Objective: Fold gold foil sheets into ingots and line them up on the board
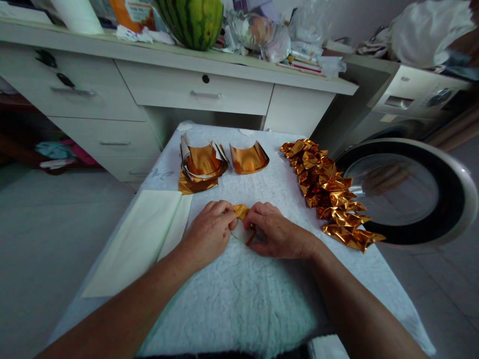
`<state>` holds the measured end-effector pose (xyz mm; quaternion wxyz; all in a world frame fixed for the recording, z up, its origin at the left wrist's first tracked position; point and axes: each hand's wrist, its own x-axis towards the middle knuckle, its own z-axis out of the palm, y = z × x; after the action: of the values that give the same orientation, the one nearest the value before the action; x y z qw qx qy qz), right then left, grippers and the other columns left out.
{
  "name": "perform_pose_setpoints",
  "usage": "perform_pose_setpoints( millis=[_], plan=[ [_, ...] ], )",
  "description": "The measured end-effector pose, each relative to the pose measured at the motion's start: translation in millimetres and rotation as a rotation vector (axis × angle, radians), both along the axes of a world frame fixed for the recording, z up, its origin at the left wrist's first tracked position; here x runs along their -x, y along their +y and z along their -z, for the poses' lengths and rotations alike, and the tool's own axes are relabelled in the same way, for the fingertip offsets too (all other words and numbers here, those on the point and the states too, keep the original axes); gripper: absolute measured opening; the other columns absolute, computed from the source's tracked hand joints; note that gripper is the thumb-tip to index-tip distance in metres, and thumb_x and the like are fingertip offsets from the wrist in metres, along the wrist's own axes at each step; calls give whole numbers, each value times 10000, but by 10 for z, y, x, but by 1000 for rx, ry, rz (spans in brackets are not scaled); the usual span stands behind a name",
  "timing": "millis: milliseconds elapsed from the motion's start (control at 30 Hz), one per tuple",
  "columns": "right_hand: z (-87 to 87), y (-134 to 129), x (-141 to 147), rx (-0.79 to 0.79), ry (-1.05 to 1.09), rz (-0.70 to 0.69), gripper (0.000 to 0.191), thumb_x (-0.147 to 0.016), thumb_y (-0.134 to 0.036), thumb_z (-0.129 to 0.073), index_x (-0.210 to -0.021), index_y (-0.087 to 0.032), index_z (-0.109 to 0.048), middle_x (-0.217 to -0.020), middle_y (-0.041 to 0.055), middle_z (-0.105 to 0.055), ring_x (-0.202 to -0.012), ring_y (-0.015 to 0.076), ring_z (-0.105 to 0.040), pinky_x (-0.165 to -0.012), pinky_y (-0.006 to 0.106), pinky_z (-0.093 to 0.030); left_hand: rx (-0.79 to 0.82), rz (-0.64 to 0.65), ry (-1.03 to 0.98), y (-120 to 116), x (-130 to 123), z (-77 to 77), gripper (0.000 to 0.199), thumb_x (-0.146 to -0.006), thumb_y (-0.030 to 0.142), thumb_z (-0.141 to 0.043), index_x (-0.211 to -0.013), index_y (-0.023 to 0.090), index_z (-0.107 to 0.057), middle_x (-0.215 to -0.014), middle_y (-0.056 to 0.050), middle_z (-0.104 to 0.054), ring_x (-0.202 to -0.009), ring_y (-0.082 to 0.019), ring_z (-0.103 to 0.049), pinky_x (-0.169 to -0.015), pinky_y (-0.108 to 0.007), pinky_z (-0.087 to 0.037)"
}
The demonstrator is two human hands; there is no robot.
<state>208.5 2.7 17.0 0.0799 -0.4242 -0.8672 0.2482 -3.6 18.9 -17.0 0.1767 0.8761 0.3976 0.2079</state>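
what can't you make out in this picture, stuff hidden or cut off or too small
- Head view: much of the foil piece, covered by the left hand and right hand; its full shape can't be told.
- Head view: how many sheets the curled stack holds; they overlap.
- Head view: the watermelon's top, cut off by the upper edge.
- Head view: the orange packet's wording, too small and blurred.

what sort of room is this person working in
Probably a room in a home, perhaps a utility corner: a washing machine with its door open, white drawers, and a watermelon on the counter.
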Motion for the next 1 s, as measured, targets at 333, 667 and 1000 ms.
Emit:
perform_pose_setpoints(
  millis=[333,667,1000],
  plan=[
    [24,16,-14,-15,45,6,183,-795,-193,-723,-965,-183,-653,-1035,71,-561,-940,199,-495,-843,333,-377,80,21,50,-80,32,-92,183,-747,258,-710,-887,214,-600,-1146,-64,-519,-1098,-277,-479,-959,-467,-449],
    [17,51,-48,-13,90,-23,179,-837,-308,-708,-907,-180,-604,-946,54,-567,-896,195,-491,-823,331,-372,75,-41,-30,-102,-18,-32,58,-817,153,-637,-805,210,-631,-1153,-64,-506,-1124,-270,-485,-982,-482,-445],
    [59,69,-47,-22,132,-20,121,-816,-163,-690,-857,-173,-576,-928,36,-580,-882,174,-499,-819,318,-371,146,-83,-56,-154,-56,-52,90,-762,156,-707,-795,222,-655,-1196,-59,-494,-1174,-284,-464,-1023,-503,-418]
  ],
)
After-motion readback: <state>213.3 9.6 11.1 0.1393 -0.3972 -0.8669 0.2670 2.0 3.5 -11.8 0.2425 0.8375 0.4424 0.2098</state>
